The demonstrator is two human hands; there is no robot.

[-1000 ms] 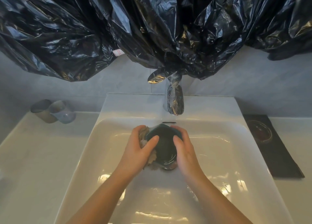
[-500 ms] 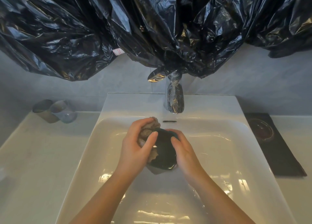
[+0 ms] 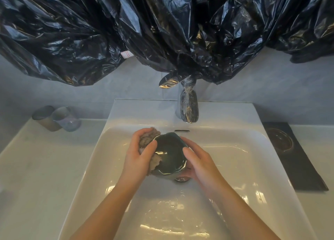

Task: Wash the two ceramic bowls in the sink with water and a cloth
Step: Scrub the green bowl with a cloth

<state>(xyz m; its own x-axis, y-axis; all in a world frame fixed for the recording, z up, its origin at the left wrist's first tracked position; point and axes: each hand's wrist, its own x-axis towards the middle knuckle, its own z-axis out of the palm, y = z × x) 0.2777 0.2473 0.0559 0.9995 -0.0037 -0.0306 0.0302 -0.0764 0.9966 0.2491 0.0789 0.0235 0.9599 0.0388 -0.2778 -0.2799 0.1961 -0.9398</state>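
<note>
Gripping the dark ceramic bowl (image 3: 169, 154) at mid-frame, above the sink basin (image 3: 253, 158) and just below the tap (image 3: 188, 109), the right hand (image 3: 198, 162) curls round its right side. The left hand (image 3: 139, 156) clamps a wadded cloth (image 3: 149, 138) against the left rim. Glazed and probably wet, the bowl should be slick, rigid and breakable, so it is best held by rim and underside.

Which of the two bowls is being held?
The dark green bowl, over the sink, gripped by the right hand and by the left hand, which also holds the cloth. The brown bowl sits on the black mat, untouched.
</note>
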